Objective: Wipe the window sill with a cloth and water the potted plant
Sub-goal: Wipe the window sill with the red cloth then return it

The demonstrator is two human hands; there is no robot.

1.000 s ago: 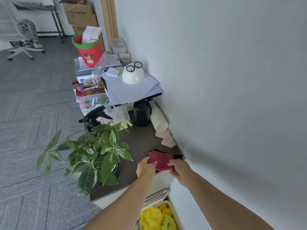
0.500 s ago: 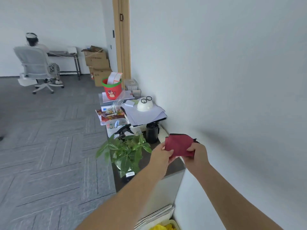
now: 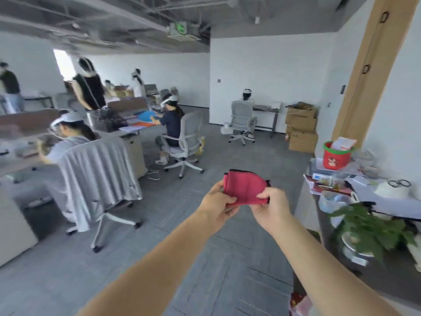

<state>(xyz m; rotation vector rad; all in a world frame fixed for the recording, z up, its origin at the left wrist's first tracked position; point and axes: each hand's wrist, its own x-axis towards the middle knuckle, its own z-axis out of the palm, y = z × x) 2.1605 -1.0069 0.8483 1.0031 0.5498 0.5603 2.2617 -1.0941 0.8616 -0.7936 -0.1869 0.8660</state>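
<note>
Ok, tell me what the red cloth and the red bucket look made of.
Red cloth: soft matte fabric, maybe microfibre; folded limply between left hand and right hand, dark stitched edge. Red bucket: probably smooth plastic, stiff round shape, green rim; blur leaves it open.

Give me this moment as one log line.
phase: cloth held up in the air | left hand: pinches cloth | right hand: pinches cloth | plant: at right, untouched

A folded red cloth is pinched between the left hand and right hand, held above grey floor; a blurred potted plant is seen at right.
</note>
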